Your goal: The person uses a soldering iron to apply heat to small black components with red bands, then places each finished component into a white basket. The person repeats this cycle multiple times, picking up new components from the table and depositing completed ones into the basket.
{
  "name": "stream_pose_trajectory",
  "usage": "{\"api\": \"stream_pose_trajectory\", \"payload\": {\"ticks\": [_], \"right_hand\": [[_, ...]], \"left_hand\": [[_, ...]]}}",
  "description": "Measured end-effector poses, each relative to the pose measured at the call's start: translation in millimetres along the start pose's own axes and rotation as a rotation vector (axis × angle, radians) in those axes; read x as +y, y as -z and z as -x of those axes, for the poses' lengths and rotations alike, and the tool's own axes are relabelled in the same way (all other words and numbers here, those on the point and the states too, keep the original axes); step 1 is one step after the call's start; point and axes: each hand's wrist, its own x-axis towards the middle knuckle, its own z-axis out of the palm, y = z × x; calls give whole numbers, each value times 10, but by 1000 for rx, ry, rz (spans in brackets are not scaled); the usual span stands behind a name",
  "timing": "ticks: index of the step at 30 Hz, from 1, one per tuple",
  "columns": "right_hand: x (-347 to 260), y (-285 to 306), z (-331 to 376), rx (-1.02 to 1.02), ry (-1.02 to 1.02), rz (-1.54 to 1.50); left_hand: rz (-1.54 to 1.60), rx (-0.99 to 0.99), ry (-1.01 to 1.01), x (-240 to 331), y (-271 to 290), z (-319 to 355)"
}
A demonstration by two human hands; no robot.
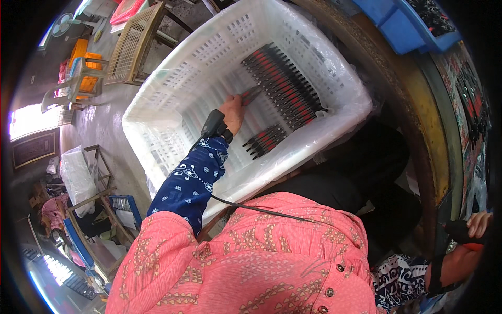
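Note:
My left hand (233, 111), with a black device strapped to its wrist, reaches into a white plastic basket (324, 137) lined with clear film. Its fingers are closed on a slim black-and-red tool (250, 96) whose exact kind I cannot make out. Beside it, similar black-and-red tools (285, 83) lie side by side in a long row, and a shorter row (265, 141) lies nearer to me. At the far right edge, my right hand (477, 226) has its fingers curled by a black shape with a red part; what it grips is partly hidden.
A curved brown table edge (387, 57) runs along the right, bearing a blue bin (400, 31) and more black-and-red pieces (469, 104). To the left stand a wire-mesh rack (133, 44), a pale plastic chair (83, 78) and a wooden frame (97, 225). A cable (256, 208) crosses my lap.

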Motion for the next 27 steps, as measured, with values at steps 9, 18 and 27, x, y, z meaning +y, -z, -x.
{"api": "stream_pose_trajectory", "payload": {"ticks": [9,18,27], "right_hand": [[36,93,5,-44,46,24],[36,99,-17,-57,42,20],[42,116,-26,-68,43,16]], "left_hand": [[-43,-56,-7,71,-6,34],[18,-218,-60,282,-11,435],[75,-288,-84,294,12,442]]}}
